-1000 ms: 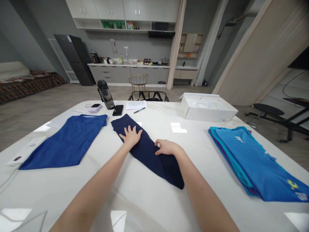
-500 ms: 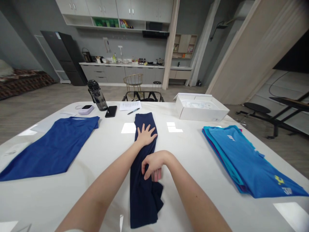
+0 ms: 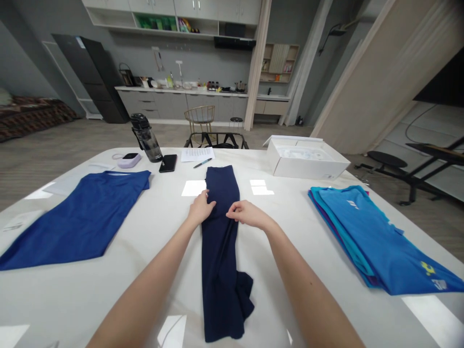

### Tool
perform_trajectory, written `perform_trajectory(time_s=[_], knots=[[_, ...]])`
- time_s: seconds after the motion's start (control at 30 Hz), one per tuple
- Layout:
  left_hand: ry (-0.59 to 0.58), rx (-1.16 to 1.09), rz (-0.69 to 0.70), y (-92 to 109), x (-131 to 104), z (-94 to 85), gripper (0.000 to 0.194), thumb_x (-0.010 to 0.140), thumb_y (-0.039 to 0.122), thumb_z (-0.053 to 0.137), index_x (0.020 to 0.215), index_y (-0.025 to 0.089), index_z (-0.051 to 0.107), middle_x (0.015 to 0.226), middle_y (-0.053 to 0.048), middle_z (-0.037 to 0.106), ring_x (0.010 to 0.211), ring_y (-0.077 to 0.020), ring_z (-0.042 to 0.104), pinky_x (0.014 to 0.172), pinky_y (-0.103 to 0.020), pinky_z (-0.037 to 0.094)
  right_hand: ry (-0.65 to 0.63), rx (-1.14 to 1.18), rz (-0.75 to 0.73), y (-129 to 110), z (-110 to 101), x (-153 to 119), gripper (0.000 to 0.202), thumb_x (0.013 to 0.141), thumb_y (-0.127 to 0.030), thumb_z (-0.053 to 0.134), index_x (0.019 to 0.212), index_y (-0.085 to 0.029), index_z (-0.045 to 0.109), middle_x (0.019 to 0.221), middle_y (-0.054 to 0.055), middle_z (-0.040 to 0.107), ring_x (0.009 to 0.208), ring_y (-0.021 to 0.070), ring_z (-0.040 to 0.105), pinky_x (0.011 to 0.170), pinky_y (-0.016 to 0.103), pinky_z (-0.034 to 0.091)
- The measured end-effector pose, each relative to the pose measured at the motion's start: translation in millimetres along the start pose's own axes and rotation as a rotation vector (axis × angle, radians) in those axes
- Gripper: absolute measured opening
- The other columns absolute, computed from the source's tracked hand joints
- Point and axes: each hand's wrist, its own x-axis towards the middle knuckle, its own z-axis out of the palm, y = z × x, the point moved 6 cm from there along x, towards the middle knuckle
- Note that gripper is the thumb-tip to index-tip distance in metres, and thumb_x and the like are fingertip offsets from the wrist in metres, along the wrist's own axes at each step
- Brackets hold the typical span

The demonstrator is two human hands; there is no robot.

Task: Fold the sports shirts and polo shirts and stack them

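Note:
A pair of navy trousers [image 3: 221,241], folded lengthwise into a long strip, lies on the white table in front of me. Its lower right side is bunched, with a flap sticking out. My left hand [image 3: 200,209] is curled at the upper left edge of the trousers, thumb on top of the cloth; its other fingertips are partly hidden. At the opposite edge, my right hand [image 3: 248,213] has thumb and fingers pinched on the fabric, where creases run downward.
A blue shirt [image 3: 83,217] lies at left, a stack of folded blue shirts [image 3: 369,232] at right. Farther back are a purple-white device [image 3: 129,161], a bottle [image 3: 148,140], a phone [image 3: 168,163], a pen [image 3: 202,163], a paper sheet [image 3: 192,154] and a white box [image 3: 308,166].
My left hand has gone from spread flat on the trousers to their left edge. My right hand has moved up along the right edge and now pinches the cloth.

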Motion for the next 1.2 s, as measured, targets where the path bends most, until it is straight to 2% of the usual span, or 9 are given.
perform_trajectory(time_s=[0.17, 0.4, 0.57, 0.67, 0.83, 0.93, 1.03, 1.1, 1.2], knots=[[0.013, -0.078, -0.093, -9, 2, -5.7, 0.058, 0.085, 0.028, 0.067, 0.139, 0.02, 0.048, 0.118, -0.01, 0.071, 0.104, -0.0238, 0.068, 0.088, -0.033, 0.05, 0.182, -0.084, 0.037, 11, 5, 8, 0.018, 0.086, -0.035, 0.067, 0.08, -0.019, 0.071, 0.065, 0.001, 0.067, 0.064, 0.0146, 0.062, 0.06, 0.024, 0.042], [-0.069, -0.022, -0.137, -5, 0, -9.7, 0.03, 0.085, 0.039, 0.067, 0.108, 0.02, 0.07, 0.114, -0.012, 0.074, 0.106, -0.0269, 0.069, 0.087, -0.033, 0.049, 0.404, -0.098, -0.041, -13, 2, 36, 0.026, 0.091, -0.043, 0.059, 0.088, -0.02, 0.072, 0.066, 0.0, 0.067, 0.066, 0.0169, 0.064, 0.064, 0.026, 0.044], [-0.232, -0.126, 0.001, -3, 5, -13.9, 0.019, 0.084, 0.024, 0.06, 0.092, 0.017, 0.075, 0.094, -0.01, 0.077, 0.094, -0.0239, 0.07, 0.081, -0.03, 0.05, 0.363, -0.325, 0.072, -37, 22, 93, 0.033, 0.091, -0.048, 0.059, 0.1, -0.02, 0.075, 0.097, 0.009, 0.075, 0.094, 0.0253, 0.07, 0.08, 0.032, 0.049], [-0.301, -0.176, 0.04, -11, 7, -22.3, 0.019, 0.083, 0.021, 0.056, 0.08, 0.017, 0.075, 0.079, -0.006, 0.075, 0.083, -0.0211, 0.071, 0.074, -0.027, 0.052, 0.313, -0.517, 0.161, -48, 37, 113, 0.045, 0.085, -0.052, 0.066, 0.114, -0.017, 0.071, 0.117, 0.017, 0.071, 0.107, 0.0333, 0.067, 0.087, 0.04, 0.05], [-0.266, -0.212, -0.023, -28, 15, -36.3, 0.023, 0.083, 0.019, 0.055, 0.089, 0.014, 0.076, 0.086, -0.009, 0.077, 0.081, -0.0213, 0.071, 0.071, -0.028, 0.054, 0.26, -0.623, 0.186, -57, 50, 122, 0.03, 0.091, -0.033, 0.06, 0.113, -0.014, 0.067, 0.12, 0.021, 0.068, 0.108, 0.0321, 0.067, 0.087, 0.041, 0.05], [-0.188, -0.215, -0.051, -29, 18, -40.7, 0.029, 0.084, 0.019, 0.055, 0.107, 0.014, 0.074, 0.098, -0.011, 0.077, 0.091, -0.0223, 0.072, 0.08, -0.029, 0.054, 0.289, -0.566, 0.142, -57, 33, 119, 0.022, 0.094, -0.032, 0.055, 0.107, -0.018, 0.066, 0.112, 0.015, 0.07, 0.101, 0.0264, 0.067, 0.084, 0.036, 0.049], [-0.123, -0.217, -0.032, -18, 16, -38.4, 0.034, 0.088, 0.019, 0.052, 0.116, 0.014, 0.07, 0.108, -0.012, 0.076, 0.103, -0.0236, 0.07, 0.092, -0.031, 0.052, 0.407, -0.321, -0.005, -53, -8, 105, 0.017, 0.093, -0.036, 0.055, 0.097, -0.02, 0.062, 0.084, 0.004, 0.069, 0.081, 0.019, 0.064, 0.076, 0.029, 0.047], [-0.112, -0.216, 0.029, -5, 12, -31.4, 0.035, 0.09, 0.019, 0.05, 0.119, 0.014, 0.069, 0.113, -0.012, 0.075, 0.109, -0.0243, 0.068, 0.098, -0.032, 0.05, 0.477, -0.082, -0.03, -37, -42, 90, 0.021, 0.091, -0.042, 0.056, 0.093, -0.021, 0.058, 0.071, -0.001, 0.06, 0.065, 0.015, 0.056, 0.063, 0.025, 0.044], [-0.149, -0.16, 0.203, 21, 1, -13.5, 0.039, 0.093, 0.02, 0.049, 0.127, 0.015, 0.066, 0.126, -0.012, 0.069, 0.117, -0.0243, 0.065, 0.103, -0.033, 0.048, 0.555, 0.182, 0.085, 8, -86, 61, 0.025, 0.09, -0.046, 0.055, 0.096, -0.022, 0.054, 0.07, -0.004, 0.053, 0.051, 0.01, 0.043, 0.052, 0.022, 0.037]])
